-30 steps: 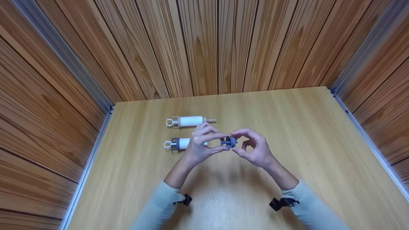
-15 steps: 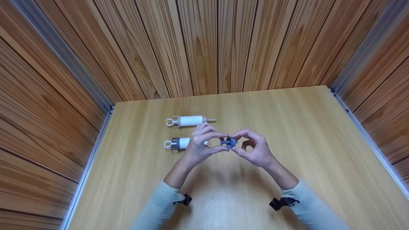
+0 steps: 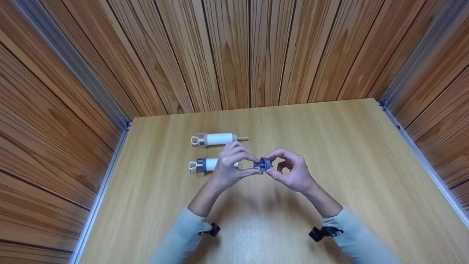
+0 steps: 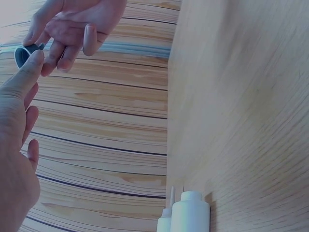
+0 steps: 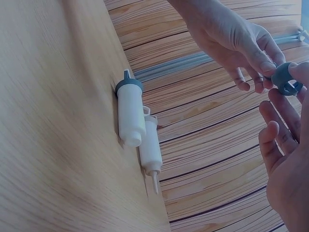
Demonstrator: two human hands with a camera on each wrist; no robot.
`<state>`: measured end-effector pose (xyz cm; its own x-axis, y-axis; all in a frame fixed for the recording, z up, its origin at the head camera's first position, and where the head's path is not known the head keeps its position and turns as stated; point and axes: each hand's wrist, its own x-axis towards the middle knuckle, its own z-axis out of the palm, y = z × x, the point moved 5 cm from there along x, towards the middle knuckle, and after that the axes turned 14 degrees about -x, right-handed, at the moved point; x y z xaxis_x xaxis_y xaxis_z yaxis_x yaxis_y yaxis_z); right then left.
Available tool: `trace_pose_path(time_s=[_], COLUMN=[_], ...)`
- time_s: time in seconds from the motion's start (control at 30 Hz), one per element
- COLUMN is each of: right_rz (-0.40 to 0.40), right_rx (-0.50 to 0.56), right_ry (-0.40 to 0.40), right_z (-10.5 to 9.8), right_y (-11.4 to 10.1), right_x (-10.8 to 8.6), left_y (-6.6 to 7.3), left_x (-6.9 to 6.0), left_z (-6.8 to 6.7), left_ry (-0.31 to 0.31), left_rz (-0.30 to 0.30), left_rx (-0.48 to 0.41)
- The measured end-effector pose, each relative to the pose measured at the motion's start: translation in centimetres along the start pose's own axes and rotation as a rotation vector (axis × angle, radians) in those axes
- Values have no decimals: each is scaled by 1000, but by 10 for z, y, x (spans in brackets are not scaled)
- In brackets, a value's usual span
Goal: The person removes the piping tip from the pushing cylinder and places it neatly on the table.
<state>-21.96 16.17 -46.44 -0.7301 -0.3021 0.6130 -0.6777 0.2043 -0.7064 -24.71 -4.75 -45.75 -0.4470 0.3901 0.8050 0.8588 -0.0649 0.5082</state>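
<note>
Left hand (image 3: 231, 163) and right hand (image 3: 292, 170) pinched a small blue cap-like piece (image 3: 263, 165) between them, above the worktop (image 3: 340, 139). A blue-collared white cylinder (image 3: 210, 165) lay partly hidden behind the left hand; a beige-ended white cylinder (image 3: 218, 139) lay just beyond.

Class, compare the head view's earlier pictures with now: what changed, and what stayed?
On the left hand, the index finger dipped slightly toward the thumb at the blue part; whether that part turned is hard to tell. Nothing was let go. The right hand, far white tube and near white tube stayed put.
</note>
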Motion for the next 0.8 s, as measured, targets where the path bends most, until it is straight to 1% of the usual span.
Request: trace_pose_path(time_s=[0.07, 0.1, 0.27, 0.43, 0.8], right_rz=[3, 4, 12, 5, 0], right_rx=[-2, -4, -16, -13, -15], right_ry=[-3, -3, 0, 8, 16], right_z=[0, -1, -3, -5, -13], right_y=[0, 0, 0, 0, 5], right_x=[0, 0, 0, 0, -3], left_y=[1, 17, 19, 20, 20], left_x=[1, 8, 9, 8, 2], left_z=[0, -2, -4, -6, -14], left_ry=[-8, -11, -10, -5, 42], left_rz=[-13, -39, -80, -103, -89], left_rx=[9, 19, 39, 52, 78])
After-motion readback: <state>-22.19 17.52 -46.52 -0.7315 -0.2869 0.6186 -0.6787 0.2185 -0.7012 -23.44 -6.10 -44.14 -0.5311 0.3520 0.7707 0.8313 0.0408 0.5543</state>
